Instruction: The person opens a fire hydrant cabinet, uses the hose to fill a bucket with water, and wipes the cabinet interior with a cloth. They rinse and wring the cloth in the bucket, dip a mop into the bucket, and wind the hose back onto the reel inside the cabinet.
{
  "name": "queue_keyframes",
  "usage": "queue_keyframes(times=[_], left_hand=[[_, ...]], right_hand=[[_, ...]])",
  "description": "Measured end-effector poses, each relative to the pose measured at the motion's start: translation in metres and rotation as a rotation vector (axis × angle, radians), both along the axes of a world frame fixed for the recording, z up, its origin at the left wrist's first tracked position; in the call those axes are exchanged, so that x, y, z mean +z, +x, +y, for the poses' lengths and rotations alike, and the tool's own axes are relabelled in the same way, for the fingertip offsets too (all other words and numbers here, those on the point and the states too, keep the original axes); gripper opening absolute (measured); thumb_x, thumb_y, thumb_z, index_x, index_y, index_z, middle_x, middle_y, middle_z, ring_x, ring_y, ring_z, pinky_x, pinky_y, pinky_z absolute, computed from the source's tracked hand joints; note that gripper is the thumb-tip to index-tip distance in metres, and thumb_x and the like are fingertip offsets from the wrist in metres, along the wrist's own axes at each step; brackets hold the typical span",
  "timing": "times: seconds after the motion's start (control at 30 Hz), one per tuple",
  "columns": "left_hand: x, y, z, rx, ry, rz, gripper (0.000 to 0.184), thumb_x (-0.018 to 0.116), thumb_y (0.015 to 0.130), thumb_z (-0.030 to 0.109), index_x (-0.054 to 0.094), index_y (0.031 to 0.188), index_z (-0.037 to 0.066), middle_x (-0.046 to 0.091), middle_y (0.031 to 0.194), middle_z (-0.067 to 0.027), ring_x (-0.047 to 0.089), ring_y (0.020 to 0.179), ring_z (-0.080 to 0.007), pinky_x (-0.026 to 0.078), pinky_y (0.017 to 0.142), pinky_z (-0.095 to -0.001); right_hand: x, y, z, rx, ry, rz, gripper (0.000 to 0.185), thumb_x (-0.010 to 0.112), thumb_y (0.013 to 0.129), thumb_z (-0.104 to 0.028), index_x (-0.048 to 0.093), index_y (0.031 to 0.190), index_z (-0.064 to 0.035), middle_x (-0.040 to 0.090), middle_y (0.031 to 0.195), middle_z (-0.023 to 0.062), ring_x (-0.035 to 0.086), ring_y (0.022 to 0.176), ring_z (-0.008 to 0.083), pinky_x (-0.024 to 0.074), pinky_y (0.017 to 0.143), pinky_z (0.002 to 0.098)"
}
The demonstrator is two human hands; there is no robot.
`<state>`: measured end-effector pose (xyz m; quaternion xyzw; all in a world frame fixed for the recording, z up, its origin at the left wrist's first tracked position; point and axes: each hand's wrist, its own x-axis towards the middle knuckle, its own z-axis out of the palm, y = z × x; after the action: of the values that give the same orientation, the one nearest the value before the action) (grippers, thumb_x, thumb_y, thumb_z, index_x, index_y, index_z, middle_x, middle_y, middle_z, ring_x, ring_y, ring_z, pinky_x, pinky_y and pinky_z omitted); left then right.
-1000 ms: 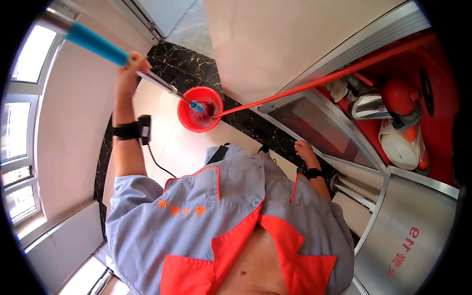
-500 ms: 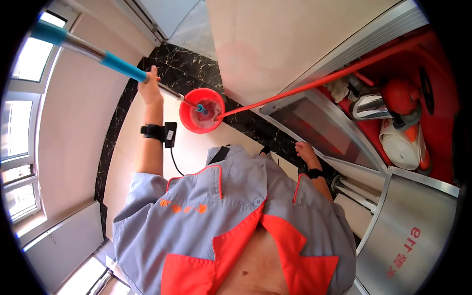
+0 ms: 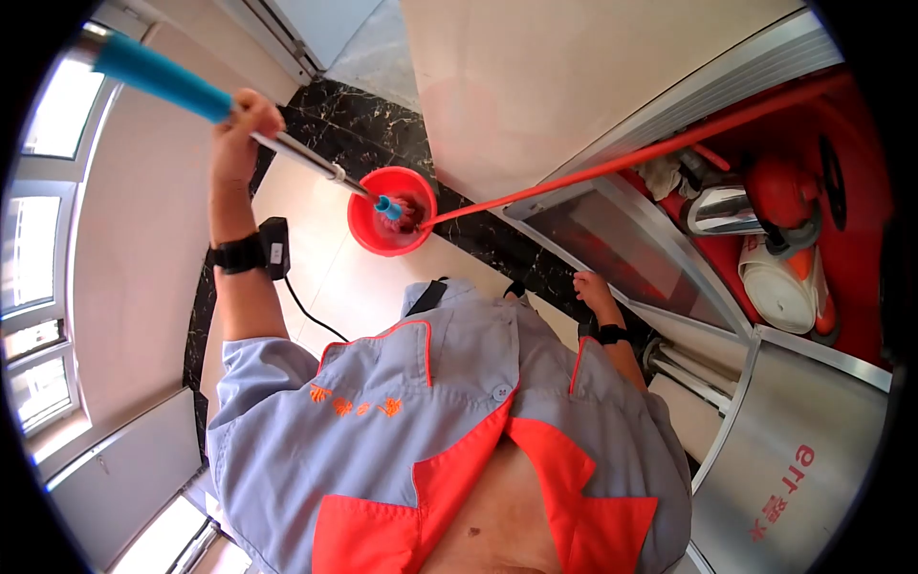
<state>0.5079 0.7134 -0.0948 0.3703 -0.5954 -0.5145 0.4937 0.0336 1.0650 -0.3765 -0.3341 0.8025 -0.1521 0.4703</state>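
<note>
My left hand (image 3: pixel 244 134) is wrapped round the metal pole of a mop (image 3: pixel 304 155), just at the lower end of its thick blue grip. The pole slants down into a red bucket (image 3: pixel 361 230) on the floor. Its blue socket and pinkish, wet-looking mop head sit inside the bucket, where the water is partly hidden. A long red pole (image 3: pixel 574 175) also has its lower end in the bucket and leans off to the right. My right hand (image 3: pixel 595 292) hangs at my side by a framed glass door, holding nothing, with its fingers loosely bent and slightly apart.
On the right, a red fire cabinet (image 3: pixel 851 258) stands open with a rolled white hose (image 3: pixel 784 292) and a red mask-like item (image 3: pixel 776 187) inside. Windows (image 3: pixel 38 249) line the left wall. Dark marble tiles (image 3: pixel 359 120) border the pale floor.
My left hand has moved left and slightly up with the mop handle, which now slants differently. The mop head stays inside the bucket. My right hand is almost unmoved.
</note>
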Motion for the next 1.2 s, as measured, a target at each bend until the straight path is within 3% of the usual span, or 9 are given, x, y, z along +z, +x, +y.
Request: queue_keyframes(times=[0.13,0.2,0.37,0.47,0.6,0.8,0.9,1.03,1.2], left_hand=[[-0.107,-0.008,-0.006,-0.102,0.153,-0.411,0.016,0.062,0.079,0.014,0.053,0.067,0.007,0.055,0.066,-0.0025,0.055,0.068,-0.0117,0.043,0.069,-0.0254],[-0.187,-0.001,-0.002,0.036,0.172,-0.223,0.015,0.068,0.075,0.014,0.056,0.070,0.007,0.057,0.066,-0.0011,0.056,0.066,-0.0100,0.044,0.062,-0.0233],[-0.193,-0.016,0.002,0.607,0.135,0.156,0.020,0.071,0.074,0.011,0.052,0.067,0.010,0.051,0.063,0.0014,0.051,0.056,-0.0094,0.044,0.058,-0.0230],[-0.185,-0.010,0.000,0.691,0.110,0.133,0.022,0.071,0.074,0.011,0.051,0.065,0.010,0.050,0.061,0.0014,0.050,0.054,-0.0092,0.043,0.056,-0.0228],[-0.108,-0.002,0.001,0.529,-0.054,0.081,0.025,0.067,0.078,0.017,0.049,0.063,0.007,0.048,0.058,-0.0011,0.043,0.052,-0.0100,0.038,0.056,-0.0256],[0.021,0.001,0.014,0.235,-0.130,0.246,0.023,0.059,0.083,0.012,0.046,0.064,0.007,0.042,0.054,-0.0018,0.042,0.052,-0.0128,0.035,0.052,-0.0264],[0.047,0.016,0.010,-0.092,-0.108,0.177,0.025,0.054,0.085,0.017,0.043,0.065,0.008,0.039,0.055,-0.0012,0.040,0.052,-0.0136,0.034,0.054,-0.0271],[0.023,0.025,-0.001,-0.291,-0.041,0.049,0.022,0.054,0.084,0.018,0.045,0.067,0.007,0.043,0.059,-0.0022,0.042,0.056,-0.0128,0.035,0.056,-0.0259],[-0.104,0.018,-0.015,-0.112,0.179,-0.351,0.006,0.060,0.077,0.006,0.057,0.072,0.006,0.058,0.072,-0.0036,0.054,0.071,-0.0116,0.042,0.071,-0.0253]], right_hand=[[0.001,0.005,-0.001,-0.015,-0.017,-0.015,0.031,0.053,0.079,-0.019,0.058,0.103,0.0000,0.063,0.081,0.0135,0.061,0.066,0.0224,0.0495,0.062,0.0324],[0.002,0.008,-0.001,-0.019,-0.006,-0.016,0.031,0.053,0.079,-0.019,0.058,0.103,-0.0002,0.063,0.081,0.0130,0.061,0.066,0.0219,0.0493,0.062,0.0321],[0.000,0.009,-0.001,-0.045,0.002,-0.030,0.030,0.053,0.079,-0.019,0.059,0.103,-0.0014,0.063,0.080,0.0121,0.061,0.066,0.0209,0.0485,0.061,0.0314],[-0.001,0.008,0.001,-0.054,-0.032,-0.037,0.030,0.053,0.079,-0.018,0.059,0.103,-0.0018,0.063,0.079,0.0125,0.061,0.065,0.0209,0.0479,0.060,0.0317],[-0.001,0.003,0.009,0.006,0.021,0.010,0.031,0.052,0.079,-0.018,0.058,0.104,-0.0007,0.063,0.080,0.0140,0.061,0.066,0.0218,0.0480,0.061,0.0325],[-0.010,-0.001,0.008,0.011,0.028,0.025,0.031,0.052,0.080,-0.018,0.058,0.105,0.0000,0.063,0.083,0.0142,0.062,0.068,0.0228,0.0485,0.063,0.0331],[-0.014,0.000,0.005,-0.006,-0.002,0.007,0.032,0.052,0.080,-0.018,0.057,0.106,0.0002,0.063,0.085,0.0145,0.062,0.070,0.0234,0.0491,0.065,0.0336],[-0.004,0.007,-0.003,0.017,0.014,0.004,0.032,0.053,0.081,-0.018,0.057,0.106,0.0006,0.063,0.090,0.0152,0.062,0.073,0.0239,0.0496,0.067,0.0341],[-0.004,0.011,-0.001,-0.022,0.021,-0.039,0.031,0.054,0.080,-0.018,0.057,0.105,0.0003,0.062,0.093,0.0155,0.062,0.077,0.0234,0.0499,0.068,0.0342]])
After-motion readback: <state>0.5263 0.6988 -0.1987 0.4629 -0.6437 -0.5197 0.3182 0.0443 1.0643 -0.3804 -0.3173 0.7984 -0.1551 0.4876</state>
